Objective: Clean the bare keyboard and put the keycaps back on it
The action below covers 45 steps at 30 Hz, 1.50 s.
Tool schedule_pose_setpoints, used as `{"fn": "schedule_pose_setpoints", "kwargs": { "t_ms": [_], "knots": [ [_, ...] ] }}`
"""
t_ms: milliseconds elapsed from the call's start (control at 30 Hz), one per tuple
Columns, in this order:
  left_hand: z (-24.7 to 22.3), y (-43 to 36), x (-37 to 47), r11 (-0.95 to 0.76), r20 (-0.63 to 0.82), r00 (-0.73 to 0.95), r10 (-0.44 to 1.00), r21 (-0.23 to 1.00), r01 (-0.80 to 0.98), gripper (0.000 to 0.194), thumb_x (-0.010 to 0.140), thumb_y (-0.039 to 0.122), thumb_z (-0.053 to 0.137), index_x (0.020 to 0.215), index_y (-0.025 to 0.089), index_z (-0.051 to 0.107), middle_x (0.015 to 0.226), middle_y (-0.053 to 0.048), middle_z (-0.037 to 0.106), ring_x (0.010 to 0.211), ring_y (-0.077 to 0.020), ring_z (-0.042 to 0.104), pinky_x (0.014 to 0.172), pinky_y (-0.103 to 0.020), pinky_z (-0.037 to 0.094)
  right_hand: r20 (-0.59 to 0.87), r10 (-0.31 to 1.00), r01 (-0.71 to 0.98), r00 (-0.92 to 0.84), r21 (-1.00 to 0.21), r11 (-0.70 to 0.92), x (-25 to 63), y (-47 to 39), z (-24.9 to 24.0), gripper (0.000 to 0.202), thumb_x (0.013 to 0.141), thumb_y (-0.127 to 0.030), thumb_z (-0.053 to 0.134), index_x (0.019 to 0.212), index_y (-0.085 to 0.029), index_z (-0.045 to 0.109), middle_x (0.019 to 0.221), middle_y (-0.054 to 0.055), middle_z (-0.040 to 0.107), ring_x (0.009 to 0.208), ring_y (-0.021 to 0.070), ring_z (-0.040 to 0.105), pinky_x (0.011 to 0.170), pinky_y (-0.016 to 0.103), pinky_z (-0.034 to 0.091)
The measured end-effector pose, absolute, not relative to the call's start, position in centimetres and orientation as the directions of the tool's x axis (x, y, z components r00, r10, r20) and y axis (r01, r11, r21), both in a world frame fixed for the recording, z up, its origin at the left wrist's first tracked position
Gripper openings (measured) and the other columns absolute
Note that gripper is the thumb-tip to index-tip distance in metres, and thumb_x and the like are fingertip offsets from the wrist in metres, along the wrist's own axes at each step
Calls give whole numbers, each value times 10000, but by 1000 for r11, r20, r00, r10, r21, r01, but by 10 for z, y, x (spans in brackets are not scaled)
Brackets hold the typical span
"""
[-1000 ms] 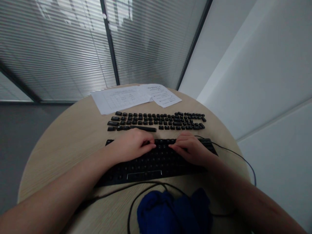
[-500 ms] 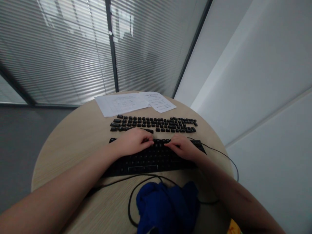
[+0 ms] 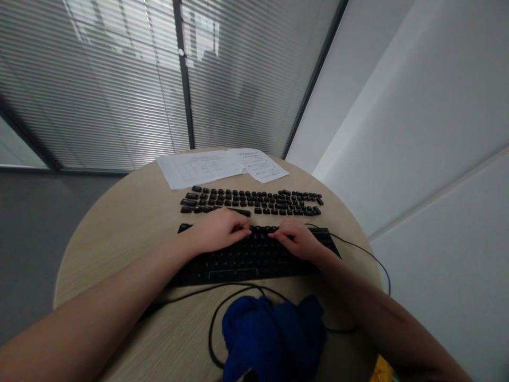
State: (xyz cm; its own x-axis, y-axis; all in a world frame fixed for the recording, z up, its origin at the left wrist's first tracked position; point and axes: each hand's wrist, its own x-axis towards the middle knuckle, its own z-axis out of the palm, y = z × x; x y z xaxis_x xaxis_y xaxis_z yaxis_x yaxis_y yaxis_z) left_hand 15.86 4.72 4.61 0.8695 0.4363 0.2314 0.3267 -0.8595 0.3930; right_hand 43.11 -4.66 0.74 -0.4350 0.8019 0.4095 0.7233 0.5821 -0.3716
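A black keyboard (image 3: 238, 260) lies on the table, its spacebar area outlined by a pale frame and most of its key spots bare. Some keycaps (image 3: 260, 229) stand along its far row. Over the upper left of it rests my left hand (image 3: 220, 231), thumb and fingers pinched at the far row. My right hand (image 3: 296, 239) is curled over the right part, its fingertips pinched together at the same row. Whatever either pinch holds is too small or hidden. Loose black keycaps (image 3: 242, 201) lie in rows just beyond the keyboard, with a long spacebar near my left hand.
Two printed sheets of paper (image 3: 199, 168) lie at the far side of the round wooden table (image 3: 99, 239). A bunched blue cloth (image 3: 270, 339) sits at the near edge, a black cable (image 3: 214, 313) looping beside it. Blinds (image 3: 99, 95) and a white wall (image 3: 437, 185) stand beyond.
Both hands stay in almost the same place at the far row of the keyboard. The whole view has shifted very slightly.
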Motion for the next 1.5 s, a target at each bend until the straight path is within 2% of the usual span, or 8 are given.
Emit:
{"fn": "schedule_pose_setpoints", "kwargs": {
  "t_ms": [467, 600, 700, 833, 967, 1067, 1200, 1500],
  "knots": [
    [46, 41, 162, -867, 213, 880, 426, 374, 329, 190, 959, 295, 604, 847, 208, 731, 781, -9, 720, 681, -161, 628, 661, -281, 399, 416, 789, 753, -453, -295, 588, 428, -47, 9, 429, 1063, -361, 498, 748, -194, 737, 647, 45, 649, 684, 186, 562, 682, 334, 403],
    [47, 41, 163, -865, 213, 878, 429, 376, 331, 193, 956, 298, 606, 843, 206, 733, 782, -11, 721, 685, -162, 632, 666, -282, 406, 466, 757, 713, -458, -316, 626, 430, -47, 7, 374, 1062, -328, 502, 849, -195, 780, 675, 41, 685, 689, 186, 588, 701, 339, 431],
    [48, 41, 163, -864, 215, 877, 430, 378, 331, 199, 956, 298, 603, 836, 206, 733, 779, -13, 720, 689, -163, 634, 668, -284, 409, 542, 754, 721, -371, -343, 602, 434, -49, 8, 346, 1066, -328, 495, 960, -210, 802, 720, 39, 699, 705, 185, 615, 695, 330, 455],
    [48, 41, 161, -863, 209, 877, 432, 377, 336, 202, 955, 292, 605, 824, 208, 733, 767, -14, 716, 684, -165, 632, 667, -290, 410, 648, 725, 770, -234, -331, 545, 441, -53, 17, 356, 1061, -319, 485, 941, -233, 809, 724, 36, 693, 705, 187, 627, 687, 330, 474],
    [47, 43, 161, -863, 202, 878, 433, 375, 339, 184, 957, 283, 610, 841, 211, 733, 799, -19, 733, 716, -178, 652, 677, -298, 421, 672, 729, 821, -132, -337, 460, 454, -53, 34, 293, 1037, -317, 536, 972, -244, 812, 822, 45, 757, 777, 198, 682, 763, 343, 514],
    [45, 42, 162, -866, 194, 882, 429, 365, 341, 168, 958, 286, 619, 863, 220, 740, 814, -17, 739, 713, -182, 656, 659, -297, 420, 576, 813, 886, -81, -331, 323, 469, -35, 47, 226, 988, -318, 605, 993, -236, 816, 907, 61, 785, 841, 214, 707, 796, 350, 537],
    [46, 41, 162, -870, 195, 887, 419, 367, 331, 156, 950, 282, 630, 858, 226, 742, 821, -18, 742, 741, -191, 676, 657, -295, 436, 346, 938, 974, -26, -203, 102, 492, 16, 62, 210, 921, -241, 660, 1055, -236, 821, 993, 66, 801, 941, 233, 714, 885, 374, 546],
    [53, 38, 159, -872, 196, 892, 407, 373, 317, 166, 944, 256, 634, 812, 218, 726, 795, -26, 732, 721, -198, 677, 637, -297, 443, 136, 991, 996, 7, -92, 5, 518, 111, 68, 152, 891, -217, 720, 969, -218, 851, 1009, 95, 817, 960, 255, 737, 905, 383, 553]
  ]
}}
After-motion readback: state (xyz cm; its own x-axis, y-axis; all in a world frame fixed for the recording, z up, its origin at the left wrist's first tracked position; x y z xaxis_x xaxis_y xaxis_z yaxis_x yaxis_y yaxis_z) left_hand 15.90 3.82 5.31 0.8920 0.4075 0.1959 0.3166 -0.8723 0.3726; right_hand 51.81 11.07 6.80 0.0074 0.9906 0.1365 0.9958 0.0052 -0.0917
